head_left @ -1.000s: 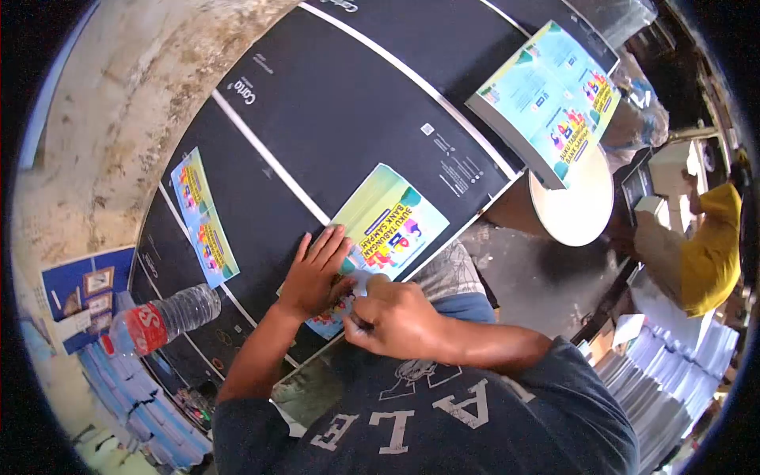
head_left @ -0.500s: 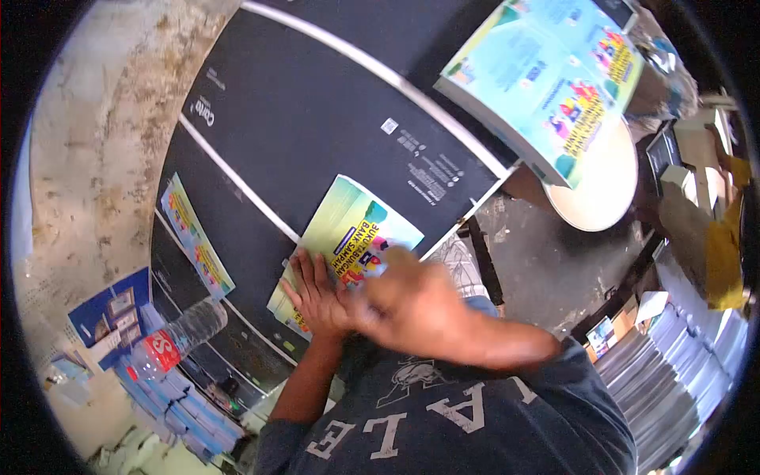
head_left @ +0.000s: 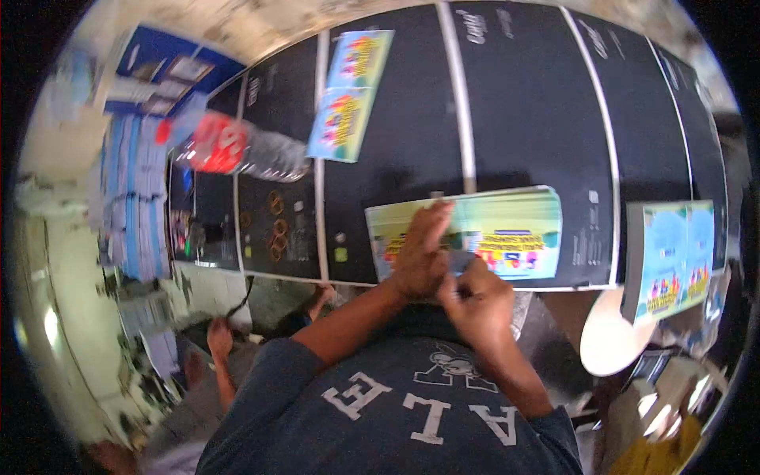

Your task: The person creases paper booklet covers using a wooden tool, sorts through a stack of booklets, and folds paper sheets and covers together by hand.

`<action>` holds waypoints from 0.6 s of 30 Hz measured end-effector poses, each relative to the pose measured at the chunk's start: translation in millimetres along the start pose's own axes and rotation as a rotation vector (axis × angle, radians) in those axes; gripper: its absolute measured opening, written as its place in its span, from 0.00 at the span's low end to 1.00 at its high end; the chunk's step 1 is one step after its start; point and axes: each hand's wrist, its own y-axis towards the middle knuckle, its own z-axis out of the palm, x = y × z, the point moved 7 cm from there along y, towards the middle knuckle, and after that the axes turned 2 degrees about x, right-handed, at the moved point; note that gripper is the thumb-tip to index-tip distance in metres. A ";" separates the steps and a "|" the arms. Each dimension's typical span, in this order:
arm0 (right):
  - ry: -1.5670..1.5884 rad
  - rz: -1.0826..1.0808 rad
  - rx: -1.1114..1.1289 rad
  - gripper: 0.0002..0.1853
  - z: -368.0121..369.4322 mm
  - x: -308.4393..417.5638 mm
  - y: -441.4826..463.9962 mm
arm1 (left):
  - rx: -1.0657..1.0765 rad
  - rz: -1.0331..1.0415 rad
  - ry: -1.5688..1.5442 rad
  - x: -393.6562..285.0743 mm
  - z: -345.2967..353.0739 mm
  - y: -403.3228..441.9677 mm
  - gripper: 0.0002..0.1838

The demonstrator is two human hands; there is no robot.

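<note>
My left hand (head_left: 423,255) rests on printed sheets (head_left: 514,229) with colorful cover art at the near edge of the black table, its fingers stretched out and held together. Against its thumb side is my right hand (head_left: 480,299), with fingers curled closed around something small and greyish that blur and the fingers hide. The sheets reach out on both sides of my left hand. Farther back lies a narrow printed strip (head_left: 352,95) with two covers on it.
A plastic bottle (head_left: 218,142) with a red label lies at the left, near rubber bands (head_left: 277,237). A thick stack of printed covers (head_left: 673,253) is at the right edge, above a round white seat (head_left: 613,340). Another person's hand (head_left: 220,336) shows at lower left.
The view has swung round, showing more of the table's left side. My right hand has moved from over my left hand to beside it, lower on the sheets.
</note>
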 end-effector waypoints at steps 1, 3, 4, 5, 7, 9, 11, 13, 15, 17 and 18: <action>0.015 0.075 0.001 0.12 -0.8 1.2 2.7 | -0.013 -0.037 -0.002 -2.4 -7.0 -0.2 0.35; 0.033 0.169 -0.005 0.13 0.6 -1.9 -1.6 | -0.081 -0.095 -0.065 -8.0 -26.2 -3.4 0.35; 0.043 0.178 -0.009 0.13 3.7 -5.7 -3.4 | -0.120 -0.095 -0.053 -7.1 -38.3 -11.3 0.35; 0.006 0.219 0.024 0.12 5.5 -7.8 -4.0 | -0.310 -0.284 0.158 0.8 -61.9 -29.3 0.36; 0.024 0.231 0.005 0.10 3.9 -6.0 -2.1 | -0.360 -0.701 0.429 28.7 -82.8 -67.6 0.36; -0.052 0.256 0.019 0.09 2.4 -8.2 -7.6 | -0.280 -0.686 0.431 34.6 -71.2 -86.0 0.35; -0.018 0.271 0.012 0.08 7.9 -22.2 -8.1 | -0.231 -0.682 0.403 36.0 -70.0 -86.8 0.33; 0.048 0.256 0.010 0.09 11.7 -27.4 -8.9 | -0.335 -0.645 0.352 31.8 -77.7 -86.5 0.30; 0.029 0.261 0.007 0.12 13.4 -28.4 -6.3 | -0.363 -0.619 0.308 25.7 -93.6 -80.5 0.27; -0.020 0.188 -0.003 0.16 11.5 -26.2 -5.7 | -0.209 -0.836 -0.333 48.0 -79.7 -78.5 0.20; -0.023 0.181 -0.007 0.16 10.9 -27.9 -5.8 | -0.214 -0.829 -0.334 54.0 -81.7 -75.0 0.20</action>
